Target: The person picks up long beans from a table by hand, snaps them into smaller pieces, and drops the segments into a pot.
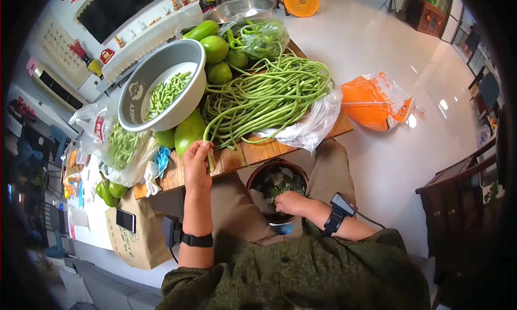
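Observation:
My left hand [196, 162] is at the table's near edge, its thumb and fingers pinched on the end of a long green bean. That bean runs back into a big tangled heap of long beans [269, 94] on the wooden table [231, 160]. Between my knees, my right hand [291, 203] reaches over a round bin [305, 181] holding green scraps. Its fingers are curled downward, and anything in them is hidden. A grey basin [131, 89] with short cut bean pieces [168, 94] rests tilted behind my left hand, next to a large green gourd [188, 131].
More round green gourds [215, 49] and a bag of green peppers [264, 38] lie at the back. A bag of beans [123, 146] is on the left, above a paper sack [140, 240] with a phone [125, 220]. An orange bag [369, 101] sits right of the table.

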{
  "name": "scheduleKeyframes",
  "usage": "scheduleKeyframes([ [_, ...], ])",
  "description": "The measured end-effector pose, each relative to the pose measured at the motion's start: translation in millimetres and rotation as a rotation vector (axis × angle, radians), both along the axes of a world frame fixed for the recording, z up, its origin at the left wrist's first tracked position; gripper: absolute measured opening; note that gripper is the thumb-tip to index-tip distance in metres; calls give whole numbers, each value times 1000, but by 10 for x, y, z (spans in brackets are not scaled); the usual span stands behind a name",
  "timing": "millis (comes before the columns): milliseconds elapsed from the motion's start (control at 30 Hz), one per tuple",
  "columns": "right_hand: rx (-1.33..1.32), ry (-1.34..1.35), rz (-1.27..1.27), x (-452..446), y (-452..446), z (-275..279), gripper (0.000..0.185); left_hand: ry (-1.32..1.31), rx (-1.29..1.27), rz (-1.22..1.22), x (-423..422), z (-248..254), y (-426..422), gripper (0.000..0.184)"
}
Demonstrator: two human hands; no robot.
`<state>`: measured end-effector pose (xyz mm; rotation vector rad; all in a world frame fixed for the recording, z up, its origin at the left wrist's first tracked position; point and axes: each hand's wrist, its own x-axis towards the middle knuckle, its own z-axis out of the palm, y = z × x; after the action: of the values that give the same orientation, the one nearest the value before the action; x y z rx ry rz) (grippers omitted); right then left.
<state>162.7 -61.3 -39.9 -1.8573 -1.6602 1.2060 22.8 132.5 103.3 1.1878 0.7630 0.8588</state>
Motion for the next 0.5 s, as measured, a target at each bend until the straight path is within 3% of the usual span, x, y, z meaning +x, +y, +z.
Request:
scheduleKeyframes([
  [100,13,6,-13,-35,47,-26,23,-73,-111,51,-119,-157,-259,12],
  [167,13,-21,-14,-8,56,88,22,-38,-296,-137,-163,-273,-416,12],
  [300,129,15,-124,-44,54,-91,19,131,-318,-214,-158,-365,-759,13],
  [367,122,39,-106,-19,82,-14,19,14,-569,-385,-117,-451,-843,13],
  [433,214,272,-281,-13,76,28,20,-24,-581,-422,-84,-524,-876,13],
  [500,38,693,-407,0,63,121,22,16,-425,-386,-40,-549,-863,13],
])
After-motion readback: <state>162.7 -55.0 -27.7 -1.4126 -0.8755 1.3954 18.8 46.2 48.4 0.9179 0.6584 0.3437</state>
